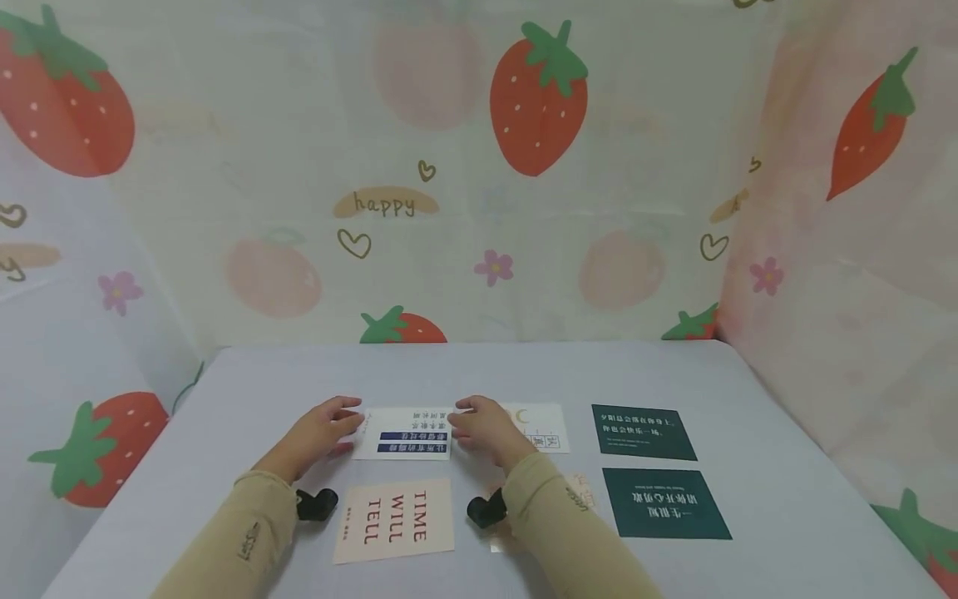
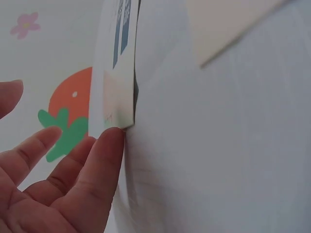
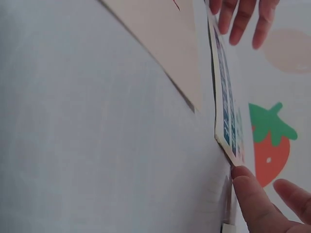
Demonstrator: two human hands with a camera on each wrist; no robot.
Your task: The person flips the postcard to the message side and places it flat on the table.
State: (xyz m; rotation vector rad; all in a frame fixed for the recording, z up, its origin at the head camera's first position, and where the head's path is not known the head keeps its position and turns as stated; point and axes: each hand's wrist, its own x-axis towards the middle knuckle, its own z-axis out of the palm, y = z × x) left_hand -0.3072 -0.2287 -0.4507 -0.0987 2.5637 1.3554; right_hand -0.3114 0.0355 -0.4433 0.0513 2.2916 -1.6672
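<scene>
Both ends covered: your left hand and right hand, apart and loosely spread, bracketed the blue-barred white card on the tabletop, its long axis running between them, neither clearly nearer!

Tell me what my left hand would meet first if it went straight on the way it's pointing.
Your left hand would probably meet the white card with blue bars first; its thumb appears just at the card's corner, though whether they touch is unclear.

Booth: strawberry-print cloth walls enclosing white table.
</scene>
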